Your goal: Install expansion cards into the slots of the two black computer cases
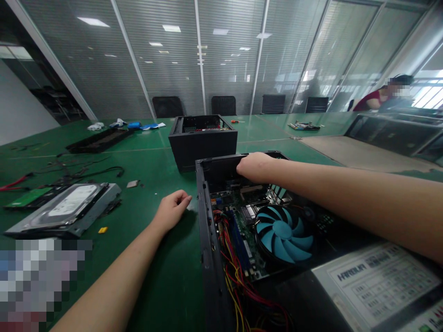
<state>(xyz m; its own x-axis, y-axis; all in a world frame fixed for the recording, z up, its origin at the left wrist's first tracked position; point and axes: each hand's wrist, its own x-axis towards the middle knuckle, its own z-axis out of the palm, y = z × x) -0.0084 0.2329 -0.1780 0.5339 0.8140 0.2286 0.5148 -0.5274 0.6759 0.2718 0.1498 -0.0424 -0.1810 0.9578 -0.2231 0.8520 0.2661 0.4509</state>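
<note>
1. I see the computer case open on the table.
2. My left hand lies half-curled beside it, grasp unclear.
3. My right hand bends down at its far wall; grip hidden, can't tell.

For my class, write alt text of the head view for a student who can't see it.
A person's right hand reaches to the far end of an open computer case with a blue fan inside, while the left hand, loosely curled, is beside it at a green table. A hard drive lies at left; another black case stands beyond.
</note>
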